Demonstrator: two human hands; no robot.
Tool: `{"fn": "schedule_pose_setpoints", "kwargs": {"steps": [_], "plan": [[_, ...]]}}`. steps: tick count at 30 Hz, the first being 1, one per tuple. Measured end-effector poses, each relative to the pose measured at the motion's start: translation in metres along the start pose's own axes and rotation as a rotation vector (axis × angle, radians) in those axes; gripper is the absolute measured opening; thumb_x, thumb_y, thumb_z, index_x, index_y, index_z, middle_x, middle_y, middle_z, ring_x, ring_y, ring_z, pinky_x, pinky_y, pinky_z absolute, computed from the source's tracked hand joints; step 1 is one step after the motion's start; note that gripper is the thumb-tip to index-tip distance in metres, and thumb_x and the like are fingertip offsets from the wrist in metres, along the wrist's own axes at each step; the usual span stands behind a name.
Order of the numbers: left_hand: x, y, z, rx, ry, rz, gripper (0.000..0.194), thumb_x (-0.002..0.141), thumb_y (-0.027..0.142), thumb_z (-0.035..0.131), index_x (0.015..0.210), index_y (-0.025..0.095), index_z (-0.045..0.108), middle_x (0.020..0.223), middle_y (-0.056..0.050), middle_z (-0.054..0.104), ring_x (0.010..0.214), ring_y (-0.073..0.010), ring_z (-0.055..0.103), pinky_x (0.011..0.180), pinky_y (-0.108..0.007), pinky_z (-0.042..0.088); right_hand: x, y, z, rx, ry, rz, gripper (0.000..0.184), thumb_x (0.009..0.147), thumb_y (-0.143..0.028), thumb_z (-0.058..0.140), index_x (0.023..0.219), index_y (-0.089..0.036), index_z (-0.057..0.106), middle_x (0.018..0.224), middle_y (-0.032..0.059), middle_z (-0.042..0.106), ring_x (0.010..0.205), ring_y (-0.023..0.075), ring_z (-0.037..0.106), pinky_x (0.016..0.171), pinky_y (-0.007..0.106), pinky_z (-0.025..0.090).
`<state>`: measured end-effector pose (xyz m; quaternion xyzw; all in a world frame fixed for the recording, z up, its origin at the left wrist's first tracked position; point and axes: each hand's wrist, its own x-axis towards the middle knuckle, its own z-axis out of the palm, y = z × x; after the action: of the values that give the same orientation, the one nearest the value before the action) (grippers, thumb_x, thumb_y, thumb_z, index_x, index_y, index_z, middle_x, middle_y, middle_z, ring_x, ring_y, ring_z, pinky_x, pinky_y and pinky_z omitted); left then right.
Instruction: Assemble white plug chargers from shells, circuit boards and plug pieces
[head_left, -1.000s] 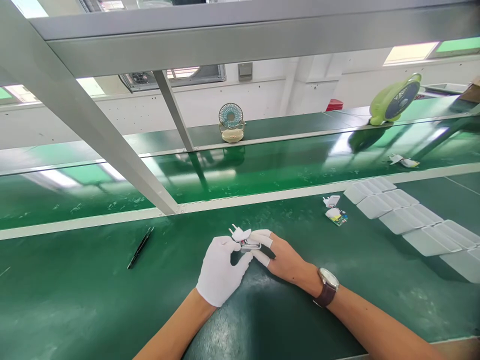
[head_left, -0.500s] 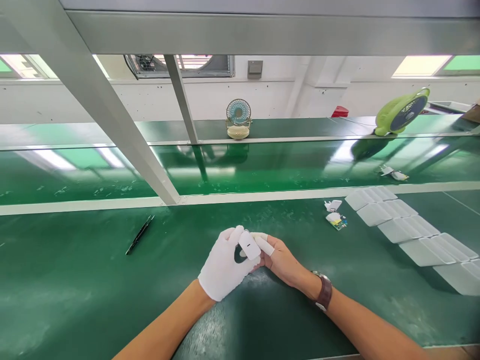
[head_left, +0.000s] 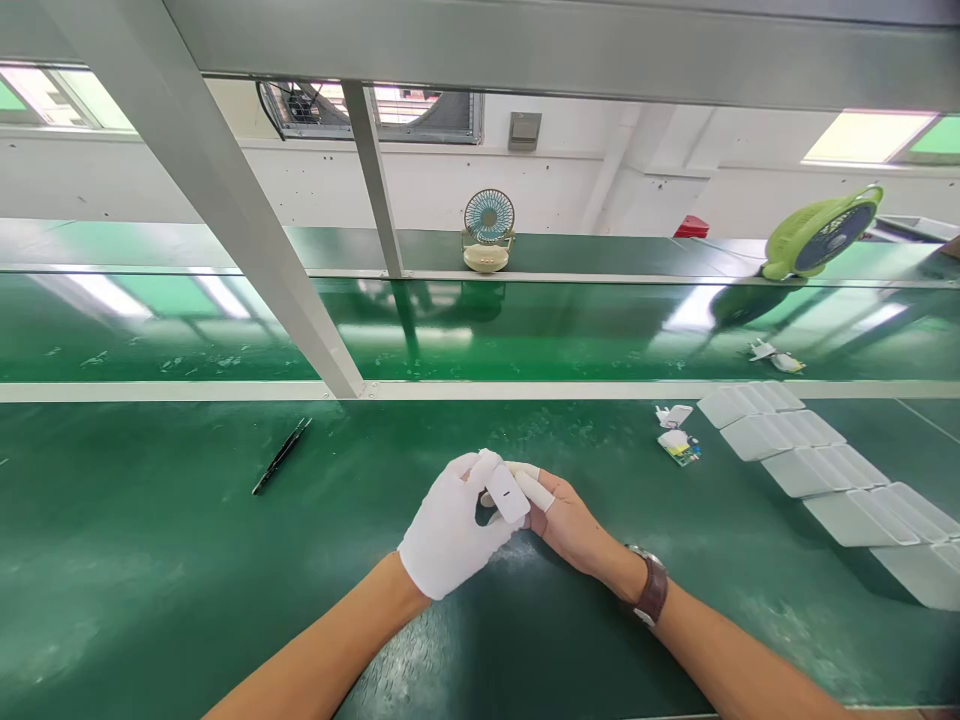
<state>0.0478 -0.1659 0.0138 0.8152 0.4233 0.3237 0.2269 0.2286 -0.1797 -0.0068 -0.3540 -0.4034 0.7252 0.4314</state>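
Note:
In a white glove, my left hand point(head_left: 455, 528) pinches a small white charger housing point(head_left: 508, 493) between thumb and fingers. A short dark slot shows on the housing's upward face. My right hand point(head_left: 566, 515), with white finger cots on some fingers and a watch on the wrist, is closed against the housing's right side. Its fingertips are partly hidden behind the piece. Both hands are together above the green bench top point(head_left: 225, 590). To their right lie a small circuit board point(head_left: 680, 449) with a white part on it and a white plug piece point(head_left: 673, 415).
Black tweezers point(head_left: 282, 456) lie to the left. Several translucent bins point(head_left: 825, 468) stand in a slanting row at right. Another white plug and board point(head_left: 778, 357) rest behind the bench rail. A small fan point(head_left: 489, 230) and a green fan point(head_left: 823, 235) stand on the back shelf.
The view has tilted and shifted slightly. The housing has turned a little in my fingers, and both hands still hold it close together.

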Motion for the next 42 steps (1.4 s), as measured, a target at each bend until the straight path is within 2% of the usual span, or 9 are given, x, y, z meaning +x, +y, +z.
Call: {"fn": "schedule_pose_setpoints", "kwargs": {"steps": [9,15,17,21,27,33,35,39,42], "plan": [[0.001,0.001,-0.003,0.003,-0.009,-0.075,0.059,0.077,0.021,0.075,0.132,0.028,0.055,0.120,-0.006,0.064,0.114,-0.0273,0.062,0.092,-0.043,0.054,0.001,0.000,-0.004,-0.139,0.013,-0.053,0.044,0.103,-0.048,0.048,0.139,-0.025,0.057,0.118,0.0098,0.072,0.097,0.0230,0.070,0.083,0.041,0.060],[0.011,0.001,-0.008,0.011,-0.099,-0.128,0.045,0.066,0.026,0.086,0.107,0.027,0.066,0.114,-0.003,0.066,0.109,-0.0281,0.061,0.095,-0.045,0.051,0.001,-0.004,-0.024,-0.916,0.289,-0.547,0.040,0.100,-0.030,0.056,0.140,-0.032,0.059,0.138,0.0091,0.059,0.125,0.0251,0.059,0.103,0.045,0.055],[0.011,-0.003,-0.006,0.015,-0.105,-0.135,0.039,0.070,0.025,0.083,0.106,0.027,0.067,0.112,-0.002,0.067,0.111,-0.0270,0.060,0.097,-0.045,0.050,0.001,-0.003,-0.028,-1.136,0.300,-0.625,0.041,0.101,-0.027,0.056,0.141,-0.032,0.058,0.134,0.0093,0.061,0.123,0.0243,0.060,0.103,0.045,0.055],[0.009,-0.013,-0.002,0.025,-0.068,-0.146,0.033,0.079,0.025,0.076,0.110,0.026,0.068,0.115,-0.003,0.068,0.112,-0.0253,0.060,0.099,-0.045,0.048,0.002,0.002,-0.028,-1.329,0.273,-0.706,0.039,0.100,-0.023,0.058,0.137,-0.032,0.062,0.128,0.0091,0.063,0.112,0.0221,0.066,0.096,0.040,0.059],[0.009,-0.015,-0.002,0.026,-0.030,-0.150,0.036,0.080,0.027,0.076,0.115,0.027,0.069,0.112,-0.004,0.069,0.107,-0.0253,0.063,0.094,-0.044,0.051,0.003,0.005,-0.025,-1.431,0.279,-0.732,0.040,0.097,-0.021,0.061,0.135,-0.035,0.064,0.132,0.0074,0.063,0.110,0.0228,0.068,0.091,0.038,0.063],[0.005,-0.018,0.000,0.021,0.039,-0.174,0.046,0.076,0.032,0.080,0.119,0.025,0.065,0.117,-0.005,0.067,0.113,-0.0273,0.061,0.098,-0.046,0.051,0.000,-0.007,-0.021,-1.299,0.369,-0.911,0.042,0.096,-0.017,0.062,0.135,-0.034,0.062,0.129,0.0085,0.063,0.109,0.0224,0.069,0.093,0.039,0.061],[0.005,-0.017,0.000,0.020,0.063,-0.189,0.054,0.072,0.034,0.082,0.122,0.025,0.063,0.120,-0.006,0.066,0.117,-0.0285,0.060,0.100,-0.046,0.050,-0.001,-0.009,-0.022,-1.313,0.402,-0.876,0.039,0.096,-0.018,0.063,0.132,-0.033,0.064,0.128,0.0084,0.063,0.107,0.0224,0.070,0.092,0.038,0.062],[0.009,-0.013,-0.002,-0.013,0.023,-0.230,0.057,0.067,0.030,0.086,0.119,0.026,0.064,0.118,-0.005,0.065,0.116,-0.0280,0.060,0.099,-0.044,0.049,0.003,-0.005,-0.026,-1.476,0.220,-0.733,0.032,0.098,-0.021,0.058,0.128,-0.028,0.067,0.119,0.0093,0.067,0.098,0.0217,0.071,0.083,0.036,0.063],[0.013,-0.012,-0.004,-0.013,-0.005,-0.267,0.051,0.066,0.028,0.086,0.113,0.025,0.066,0.111,-0.004,0.066,0.109,-0.0268,0.062,0.094,-0.043,0.050,0.008,0.001,-0.029,-1.496,0.222,-0.715,0.030,0.099,-0.022,0.056,0.126,-0.024,0.068,0.118,0.0109,0.067,0.098,0.0218,0.070,0.082,0.035,0.062]]}}
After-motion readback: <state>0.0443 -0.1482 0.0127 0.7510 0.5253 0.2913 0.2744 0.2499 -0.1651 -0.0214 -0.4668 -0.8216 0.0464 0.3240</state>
